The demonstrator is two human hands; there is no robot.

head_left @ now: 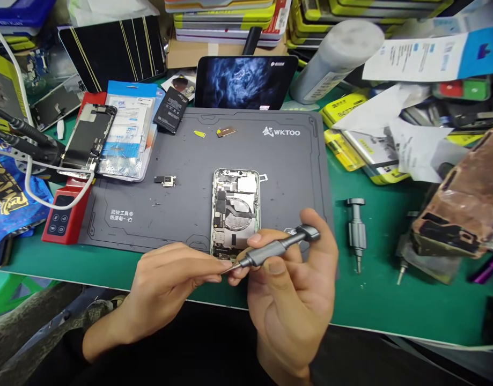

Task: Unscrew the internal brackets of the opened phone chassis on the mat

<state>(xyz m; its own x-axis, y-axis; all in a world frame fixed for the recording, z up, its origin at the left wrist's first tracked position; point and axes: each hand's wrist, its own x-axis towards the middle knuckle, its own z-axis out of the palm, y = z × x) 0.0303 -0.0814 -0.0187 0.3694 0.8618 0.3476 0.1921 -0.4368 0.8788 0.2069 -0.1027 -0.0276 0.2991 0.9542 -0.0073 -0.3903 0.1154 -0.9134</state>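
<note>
My right hand (296, 289) is closed around a grey precision screwdriver (266, 253), its capped end up to the right and its tip down to the left. With fingers pinched together, my left hand (168, 287) grips the screwdriver's thin tip; whether a screw sits there is hidden by the fingers. Just beyond both hands lies an opened phone housing (236, 209) with its inner parts exposed, its lower end partly covered by my fingers. A small SIM tray (263, 178) sticks out at its right side. To the left lies a small phone board (164, 181).
Grey work mat (190, 155) on a green table. A second screwdriver (356, 233) lies right. Phone screen (87, 139), battery (171, 111) and red device (65, 212) lie left. A lit tablet (246, 83) and grey bottle (335, 61) stand behind; a white cable (27, 182) loops left.
</note>
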